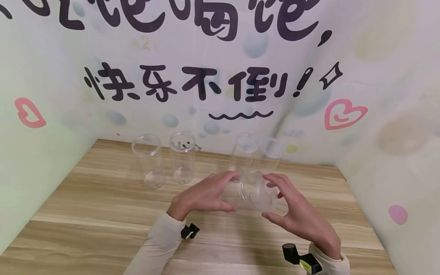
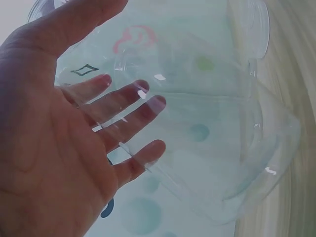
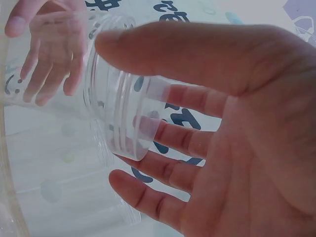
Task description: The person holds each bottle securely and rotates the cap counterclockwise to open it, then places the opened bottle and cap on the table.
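Observation:
A clear plastic jar (image 1: 232, 194) lies sideways between the hands, above the table. My left hand (image 1: 206, 193) grips its body, with the thumb below and the fingers on the far side. In the left wrist view those fingers show through the jar's clear wall (image 2: 207, 123). At the jar's right end, my right hand (image 1: 297, 210) holds a clear, ridged round lid (image 3: 126, 113) between thumb and fingers. Whether the lid sits on the rim or slightly off it, I cannot tell.
Two clear jars, one at the far left (image 1: 149, 162) and another (image 1: 182, 158) beside it, stand upright. Behind the hands stand two more, a jar (image 1: 244, 152) and its neighbour (image 1: 271, 152). A printed cloth wall (image 1: 172, 110) borders the wooden table (image 1: 86, 214).

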`<action>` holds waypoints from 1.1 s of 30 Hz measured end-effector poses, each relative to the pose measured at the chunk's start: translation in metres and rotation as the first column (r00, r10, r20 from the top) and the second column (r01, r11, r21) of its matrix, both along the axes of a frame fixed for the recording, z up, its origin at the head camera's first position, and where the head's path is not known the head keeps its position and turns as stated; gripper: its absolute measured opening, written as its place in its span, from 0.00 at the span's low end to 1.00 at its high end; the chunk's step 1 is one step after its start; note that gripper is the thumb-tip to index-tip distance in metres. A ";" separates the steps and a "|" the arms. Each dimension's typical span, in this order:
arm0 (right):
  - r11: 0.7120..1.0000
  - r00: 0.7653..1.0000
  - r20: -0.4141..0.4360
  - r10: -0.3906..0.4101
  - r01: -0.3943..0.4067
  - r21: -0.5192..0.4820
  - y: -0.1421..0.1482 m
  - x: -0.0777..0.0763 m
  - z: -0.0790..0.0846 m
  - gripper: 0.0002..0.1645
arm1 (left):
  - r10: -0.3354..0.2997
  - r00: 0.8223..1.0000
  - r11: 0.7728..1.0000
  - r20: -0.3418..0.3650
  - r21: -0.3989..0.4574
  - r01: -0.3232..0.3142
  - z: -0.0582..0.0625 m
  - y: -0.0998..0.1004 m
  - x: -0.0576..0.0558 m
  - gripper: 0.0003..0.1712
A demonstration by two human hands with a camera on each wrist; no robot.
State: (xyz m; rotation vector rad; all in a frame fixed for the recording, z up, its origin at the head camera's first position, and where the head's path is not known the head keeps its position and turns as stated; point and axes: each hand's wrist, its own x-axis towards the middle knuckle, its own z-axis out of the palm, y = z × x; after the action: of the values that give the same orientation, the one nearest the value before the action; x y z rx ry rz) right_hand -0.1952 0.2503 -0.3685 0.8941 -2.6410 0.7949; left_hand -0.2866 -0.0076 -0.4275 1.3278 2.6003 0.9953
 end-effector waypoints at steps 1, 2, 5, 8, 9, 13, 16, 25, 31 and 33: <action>1.000 1.000 -0.004 -0.001 0.001 -0.003 0.000 0.000 0.000 0.54 | 0.010 1.000 1.000 -0.002 0.007 -0.010 0.000 0.000 0.000 0.51; 1.000 1.000 -0.004 -0.004 0.004 -0.004 0.001 0.000 0.000 0.54 | 0.017 1.000 1.000 -0.001 0.019 -0.017 -0.001 0.000 -0.001 0.51; 1.000 1.000 -0.009 -0.015 0.015 -0.003 0.002 -0.001 -0.001 0.53 | 0.045 0.999 0.998 0.003 0.046 -0.045 -0.003 -0.001 -0.002 0.51; 1.000 1.000 -0.008 -0.029 0.029 0.005 0.003 -0.001 -0.001 0.53 | 0.076 0.997 0.994 0.001 0.078 -0.076 -0.004 -0.002 -0.003 0.51; 0.999 0.999 -0.010 -0.033 0.033 0.007 0.003 -0.001 -0.002 0.53 | 0.088 0.996 0.993 0.001 0.085 -0.088 -0.004 -0.003 -0.004 0.51; 0.999 0.999 -0.014 -0.040 0.040 0.012 0.004 -0.001 -0.002 0.53 | 0.124 0.992 0.984 0.000 0.126 -0.123 -0.005 -0.004 -0.006 0.51; 0.999 0.999 -0.021 -0.036 0.036 0.009 0.005 -0.002 -0.002 0.53 | 0.145 0.989 0.978 -0.015 0.151 -0.141 -0.006 -0.005 -0.007 0.52; 0.999 0.999 0.001 -0.048 0.048 0.002 0.008 -0.004 -0.004 0.54 | 0.235 0.971 0.955 -0.056 0.200 -0.219 -0.010 -0.005 -0.012 0.54; 0.997 0.996 0.061 -0.071 0.071 0.005 0.012 -0.005 -0.006 0.53 | 0.311 0.949 0.930 -0.041 0.218 -0.295 -0.011 -0.005 -0.014 0.53; 0.997 0.994 0.085 -0.075 0.075 0.004 0.012 -0.005 -0.007 0.53 | 0.335 0.940 0.921 -0.056 0.227 -0.315 -0.012 -0.006 -0.015 0.53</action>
State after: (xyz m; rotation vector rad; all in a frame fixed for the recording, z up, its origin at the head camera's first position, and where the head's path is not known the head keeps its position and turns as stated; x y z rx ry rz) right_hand -0.2005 0.2628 -0.3750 0.7722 -2.7306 0.8314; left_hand -0.3014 -0.0133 -0.4398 1.0147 2.9229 1.3255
